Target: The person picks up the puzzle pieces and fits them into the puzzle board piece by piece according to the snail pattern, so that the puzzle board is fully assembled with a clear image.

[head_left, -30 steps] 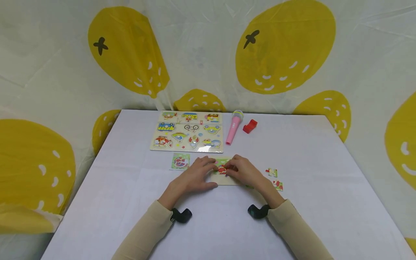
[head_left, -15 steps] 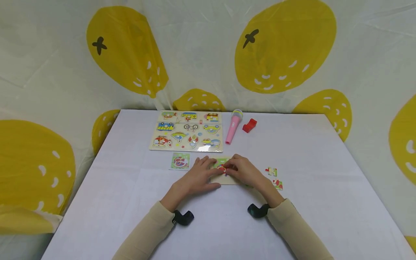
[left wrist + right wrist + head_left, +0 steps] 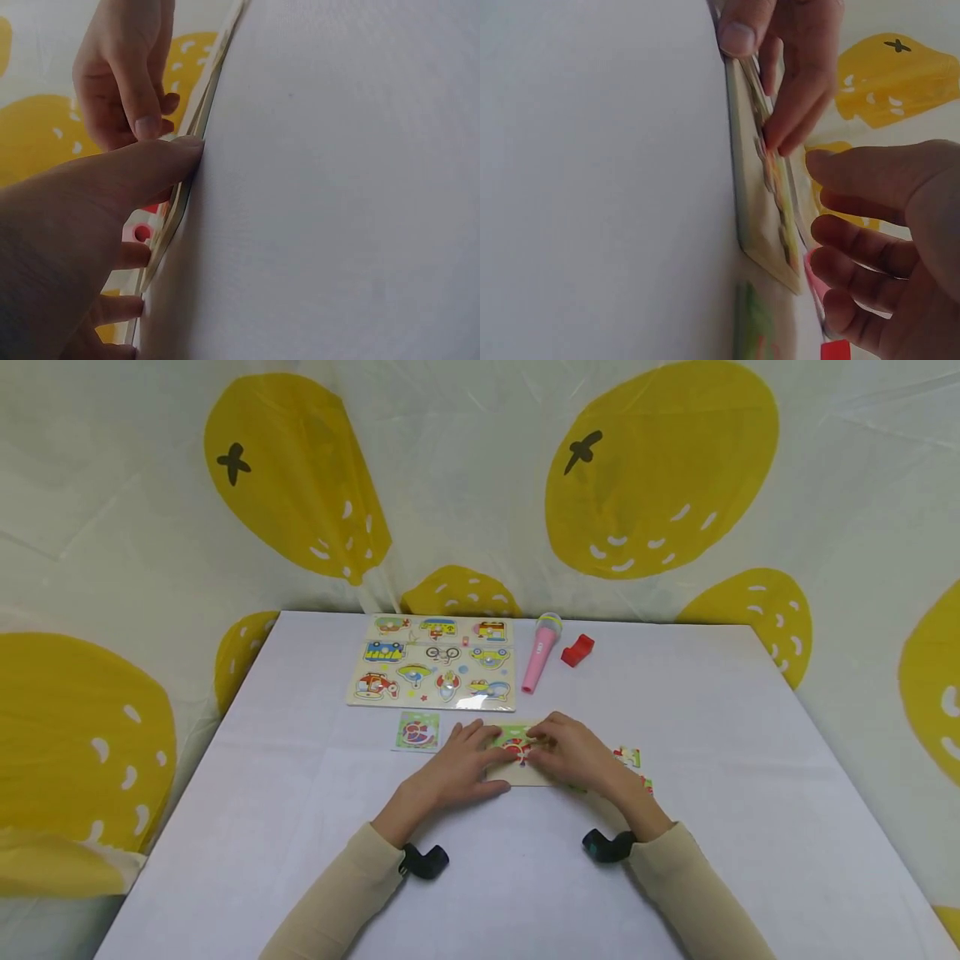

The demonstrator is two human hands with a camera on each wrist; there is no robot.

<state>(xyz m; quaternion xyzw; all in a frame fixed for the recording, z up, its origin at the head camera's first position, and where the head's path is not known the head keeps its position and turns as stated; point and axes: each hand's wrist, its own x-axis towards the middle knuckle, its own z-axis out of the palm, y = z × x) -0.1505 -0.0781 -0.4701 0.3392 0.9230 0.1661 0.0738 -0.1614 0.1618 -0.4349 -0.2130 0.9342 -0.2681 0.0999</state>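
Lying flat on the white surface [image 3: 495, 893], the small puzzle board [image 3: 525, 777] sits between the two hands, with a cluster of joined pieces [image 3: 516, 747] over its far part and bare pale board along the near edge. The left hand [image 3: 453, 768] grasps nothing: its fingers reach onto the board and the cluster, while the thumb rests at the near edge. The right hand [image 3: 573, 756] is released, its fingers loosely bent just off the board, and the right wrist view shows nothing between them.

The board looks thin, stiff and light, probably wood, so it may slide under a sideways push; steadying it by the bare near margin, as the left thumb does, seems sound. The pieces look rigid and very light, with smooth printed faces that could slip under a dry fingertip. Their narrow tabs are likely the weakest part, so each is better pinched across its wider body, by opposite edges, and pressed straight down.

The upper loose piece [image 3: 628, 757] and the lower loose piece [image 3: 648, 786] lie right of the board, the lower one partly hidden by the right forearm. Being so flat, they would probably need a fingernail under one edge to lift.
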